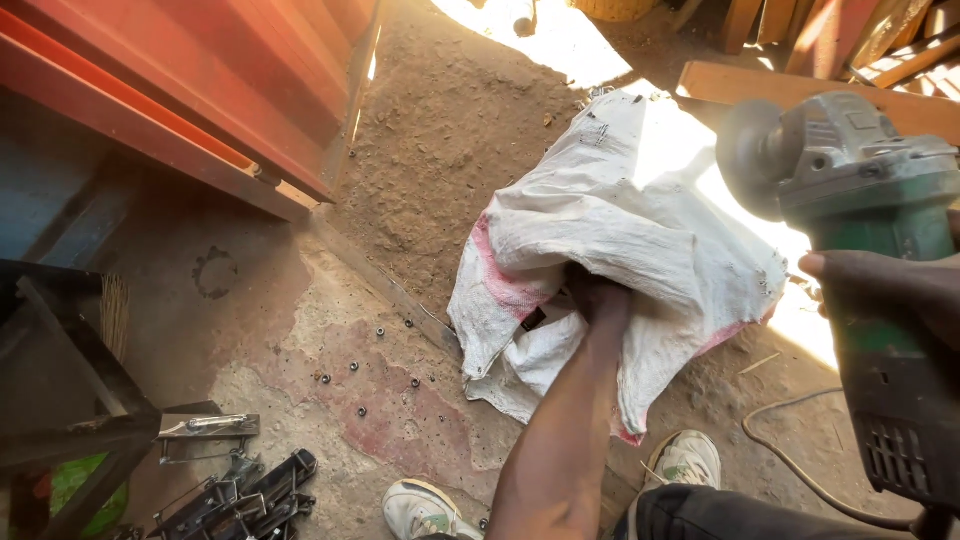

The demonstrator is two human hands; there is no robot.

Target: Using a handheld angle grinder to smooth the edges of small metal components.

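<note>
My left hand [597, 298] reaches down into the mouth of a white woven sack [620, 240] with pink stripes that lies crumpled on the ground; the fingers are hidden inside its folds. My right hand [885, 290] grips the body of a green and grey angle grinder [860, 220], held up at the right with its disc facing left. The grinder's cable [790, 465] trails across the dirt below it.
Small nuts [372, 375] lie scattered on the concrete patch. Black metal brackets [240, 490] sit at bottom left beside a dark metal frame [70, 400]. A red steel door [200, 90] stands at upper left. Wooden planks [800, 85] lie at top right. My shoes [685, 460] are below.
</note>
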